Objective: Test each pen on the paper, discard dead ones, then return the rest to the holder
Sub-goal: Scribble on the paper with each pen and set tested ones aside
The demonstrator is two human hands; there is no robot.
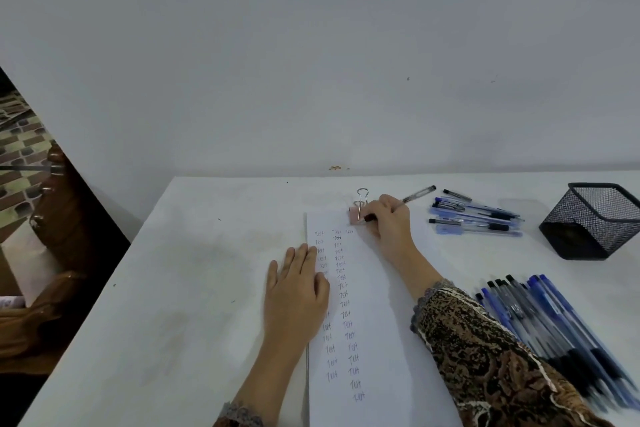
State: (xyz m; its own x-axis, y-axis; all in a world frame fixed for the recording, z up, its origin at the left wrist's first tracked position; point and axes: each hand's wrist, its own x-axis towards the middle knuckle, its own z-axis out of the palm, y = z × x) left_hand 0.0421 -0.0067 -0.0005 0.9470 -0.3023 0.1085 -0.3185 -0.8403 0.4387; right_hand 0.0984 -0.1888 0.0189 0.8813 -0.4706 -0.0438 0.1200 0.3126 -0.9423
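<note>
Paper (377, 305): columns of handwritten marks, seemingly "Test".
Your left hand (294, 291): fingers straight, pressing the paper's left edge.
Your right hand (386, 218): fingers clamped on a pen (417, 193), tip at the paper's top.
Holder (594, 220): far right.

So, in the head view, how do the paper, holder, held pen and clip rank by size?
1. Paper
2. Holder
3. Pen, partly hidden in the right hand
4. Clip, though pen versus clip is close.
</note>
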